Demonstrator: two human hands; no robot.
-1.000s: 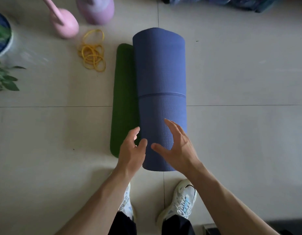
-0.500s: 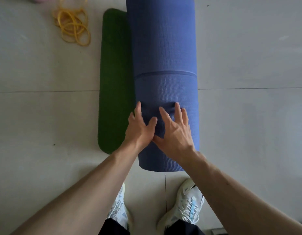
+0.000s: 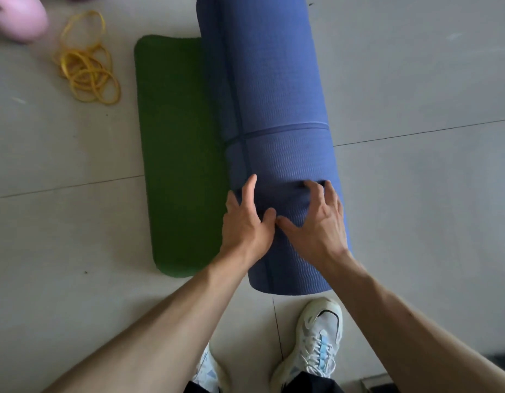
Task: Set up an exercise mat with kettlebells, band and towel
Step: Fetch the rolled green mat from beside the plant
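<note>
A rolled blue exercise mat (image 3: 274, 89) lies on the tiled floor, its green inner side (image 3: 177, 154) spread flat to the left. A thin strap line crosses the roll's middle. A wider dark blue strap (image 3: 282, 199) wraps the roll near its closer end. My left hand (image 3: 245, 222) rests on the roll's left side, index finger straight along it and thumb on the strap. My right hand (image 3: 316, 222) has its fingers curled, hooked over the strap's far edge. A tangled yellow band (image 3: 87, 69) lies left of the mat. A pink kettlebell (image 3: 17, 17) is blurred at the top left.
My two white sneakers (image 3: 316, 336) stand just below the roll's near end. Bare grey floor tiles (image 3: 416, 194) stretch to the right of the roll. A dark object edge (image 3: 381, 384) shows at the bottom right.
Both hands dropped from above the roll onto it and settled on the dark strap. My right fingers have curled over its edge. The view shifted, bringing the pink kettlebell back in.
</note>
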